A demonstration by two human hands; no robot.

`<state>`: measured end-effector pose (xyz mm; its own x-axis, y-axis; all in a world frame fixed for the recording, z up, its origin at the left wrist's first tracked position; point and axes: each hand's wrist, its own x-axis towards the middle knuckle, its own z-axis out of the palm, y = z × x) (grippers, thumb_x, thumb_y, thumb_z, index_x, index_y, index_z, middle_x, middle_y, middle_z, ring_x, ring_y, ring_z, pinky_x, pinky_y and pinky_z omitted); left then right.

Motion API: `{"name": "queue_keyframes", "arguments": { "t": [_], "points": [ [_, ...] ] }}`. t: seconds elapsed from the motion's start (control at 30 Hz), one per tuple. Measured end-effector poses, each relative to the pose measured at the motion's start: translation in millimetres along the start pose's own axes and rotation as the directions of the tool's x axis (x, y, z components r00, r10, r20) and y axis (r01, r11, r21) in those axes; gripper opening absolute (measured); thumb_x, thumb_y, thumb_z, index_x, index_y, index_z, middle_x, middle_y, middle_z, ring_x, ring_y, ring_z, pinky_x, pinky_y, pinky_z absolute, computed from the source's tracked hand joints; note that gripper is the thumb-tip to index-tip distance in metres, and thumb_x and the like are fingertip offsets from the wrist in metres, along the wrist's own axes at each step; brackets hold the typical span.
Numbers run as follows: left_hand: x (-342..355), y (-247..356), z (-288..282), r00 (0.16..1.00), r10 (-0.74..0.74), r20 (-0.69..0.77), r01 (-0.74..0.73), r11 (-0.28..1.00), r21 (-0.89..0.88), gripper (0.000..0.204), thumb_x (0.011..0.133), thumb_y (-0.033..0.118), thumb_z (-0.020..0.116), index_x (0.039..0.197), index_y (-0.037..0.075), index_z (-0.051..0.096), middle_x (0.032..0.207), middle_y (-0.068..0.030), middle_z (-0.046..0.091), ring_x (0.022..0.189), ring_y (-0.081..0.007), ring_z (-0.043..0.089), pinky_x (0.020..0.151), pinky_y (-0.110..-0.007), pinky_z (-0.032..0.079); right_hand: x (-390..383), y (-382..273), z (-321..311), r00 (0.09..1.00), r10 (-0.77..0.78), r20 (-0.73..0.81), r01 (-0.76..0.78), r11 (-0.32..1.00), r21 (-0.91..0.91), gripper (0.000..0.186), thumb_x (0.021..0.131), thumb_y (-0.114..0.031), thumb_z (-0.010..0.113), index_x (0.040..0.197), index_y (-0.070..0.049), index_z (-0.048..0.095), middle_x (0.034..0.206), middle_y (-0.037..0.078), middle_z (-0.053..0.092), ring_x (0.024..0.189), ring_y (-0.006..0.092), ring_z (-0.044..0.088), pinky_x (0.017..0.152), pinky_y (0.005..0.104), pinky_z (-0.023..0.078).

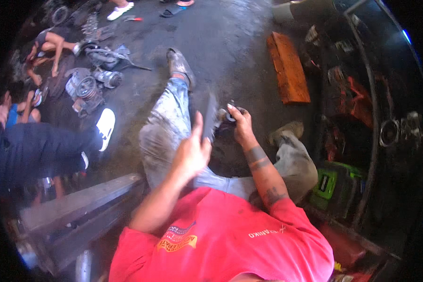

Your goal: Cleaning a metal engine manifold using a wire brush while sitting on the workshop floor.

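My left hand point(195, 150) grips a long, flat grey tool point(209, 117), blurred at its edges, held upright between my legs. Just right of it, my right hand point(239, 122) holds a small dark metal part point(225, 115) with its fingers curled round it; the part's exact shape is hard to make out. Both hands are in front of my red shirt point(221, 235), above the dark, stained floor. My dirty jeans point(160, 131) and worn shoes point(178, 66) show beyond and beside them.
An orange wooden block point(289, 68) lies ahead right, beside a metal rack point(371, 141) with parts and a green case point(329, 183). A metal beam point(80, 197) runs lower left. Engine parts point(87, 89), crouching people point(51, 51) and another person's leg point(51, 145) are left.
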<state>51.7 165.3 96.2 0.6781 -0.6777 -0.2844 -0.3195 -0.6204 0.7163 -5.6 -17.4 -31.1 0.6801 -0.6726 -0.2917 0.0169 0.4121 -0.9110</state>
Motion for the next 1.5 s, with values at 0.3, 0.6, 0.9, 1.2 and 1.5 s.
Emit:
{"name": "queue_keyframes", "arguments": {
  "t": [0.3, 0.6, 0.9, 1.2, 1.5],
  "points": [
    [66.8, -5.1, 74.3, 0.996, 0.086, 0.016, -0.086, 0.996, -0.007, 0.077, 0.084, 0.019, 0.05, 0.148, 0.008, 0.01, 0.093, -0.0308, 0.062, 0.083, -0.0427, 0.064, 0.076, -0.052, 0.05, 2.8, 2.6, -33.2, 0.986, 0.094, -0.136, -0.056, 0.964, 0.261, 0.036, 0.086, -0.024, 0.066, 0.106, 0.006, 0.061, 0.098, 0.012, 0.064, 0.085, 0.0223, 0.063, 0.075, 0.0364, 0.052],
    [53.3, 6.3, 57.8, 0.963, 0.188, 0.192, -0.213, 0.969, 0.124, 0.073, 0.083, 0.016, 0.049, 0.148, 0.01, 0.016, 0.101, -0.0277, 0.062, 0.092, -0.0421, 0.062, 0.081, -0.048, 0.051, 7.7, 7.8, -74.5, 0.977, 0.208, 0.05, -0.214, 0.931, 0.295, 0.032, 0.086, -0.031, 0.065, 0.104, -0.005, 0.062, 0.096, 0.006, 0.063, 0.086, 0.0189, 0.06, 0.075, 0.032, 0.049],
    [35.0, -20.2, 32.0, 0.983, 0.097, 0.157, -0.115, 0.987, 0.11, 0.073, 0.085, 0.02, 0.051, 0.149, 0.019, 0.016, 0.085, -0.027, 0.064, 0.077, -0.0421, 0.064, 0.073, -0.048, 0.052, 21.8, 26.8, -52.4, 0.996, -0.039, 0.079, 0.053, 0.982, -0.183, 0.05, 0.085, -0.03, 0.064, 0.119, 0.004, 0.053, 0.112, 0.013, 0.058, 0.098, 0.0209, 0.057, 0.086, 0.034, 0.045],
    [24.7, -23.9, 32.9, 0.981, 0.128, 0.144, -0.141, 0.987, 0.08, 0.072, 0.085, 0.021, 0.051, 0.149, 0.019, 0.018, 0.086, -0.0269, 0.064, 0.077, -0.0419, 0.064, 0.073, -0.048, 0.051, 33.3, 64.8, -69.0, 0.828, -0.478, 0.294, 0.518, 0.451, -0.727, 0.046, 0.09, -0.034, 0.053, 0.115, 0.004, 0.058, 0.118, 0.018, 0.052, 0.113, 0.0248, 0.045, 0.097, 0.0363, 0.036],
    [20.4, -20.0, 69.0, 0.988, 0.098, 0.119, -0.108, 0.991, 0.079, 0.078, 0.086, 0.022, 0.05, 0.15, 0.021, 0.005, 0.082, -0.0247, 0.064, 0.074, -0.0416, 0.063, 0.07, -0.05, 0.051, 23.7, 62.3, -61.4, 0.976, -0.218, 0.016, 0.218, 0.973, -0.071, 0.037, 0.094, -0.034, 0.044, 0.114, -0.004, 0.053, 0.104, 0.005, 0.053, 0.095, 0.0155, 0.052, 0.088, 0.0318, 0.042]
  ]
}}
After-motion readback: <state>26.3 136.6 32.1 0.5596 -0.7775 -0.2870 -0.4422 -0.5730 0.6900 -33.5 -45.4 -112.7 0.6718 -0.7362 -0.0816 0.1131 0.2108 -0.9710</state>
